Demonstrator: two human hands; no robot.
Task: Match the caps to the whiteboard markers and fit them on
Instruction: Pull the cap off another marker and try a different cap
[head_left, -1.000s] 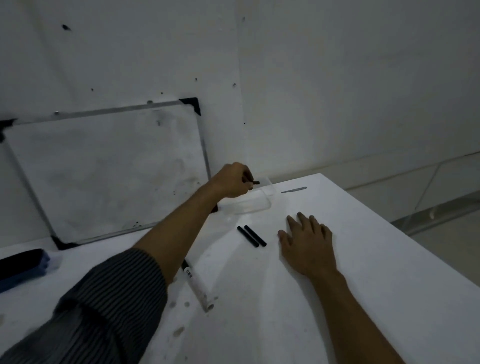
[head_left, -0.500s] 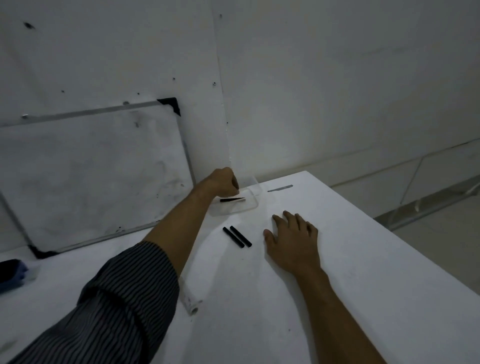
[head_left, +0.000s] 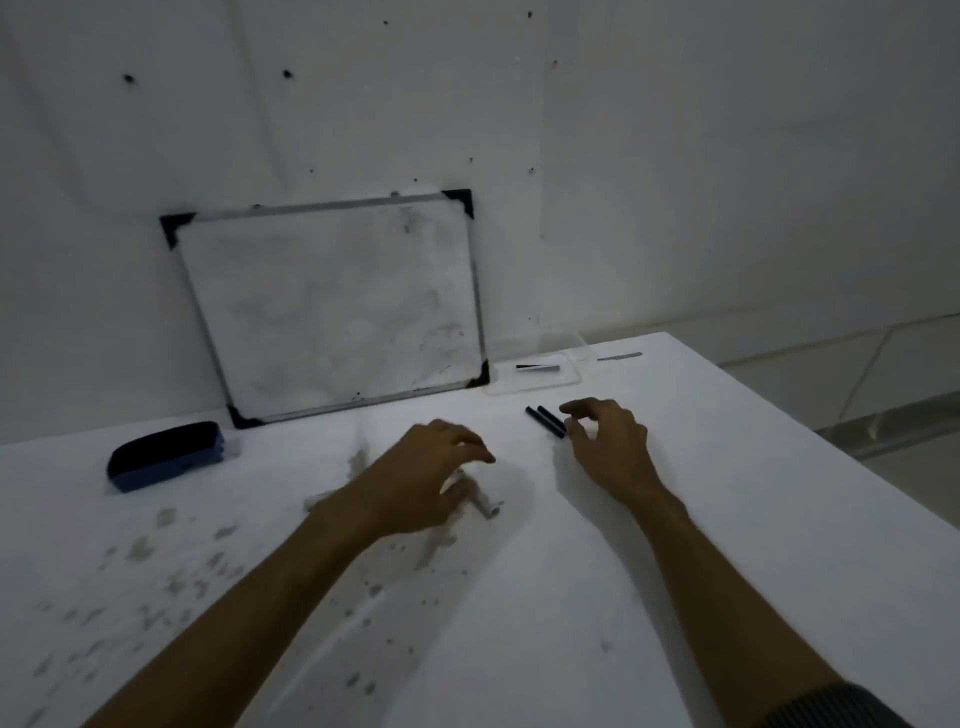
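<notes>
Presently left hand (head_left: 426, 475) curls loosely over white marker (head_left: 480, 501); right hand (head_left: 605, 441), fingers spread, touches black caps (head_left: 545, 420) on table (head_left: 727, 519).

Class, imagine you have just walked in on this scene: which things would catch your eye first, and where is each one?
First, the two hands: the left hand reaching over a white marker at mid-table, the right hand curling toward two black caps lying side by side. Behind them, a smudged whiteboard leans against the wall, with a dark eraser at the far left.
</notes>
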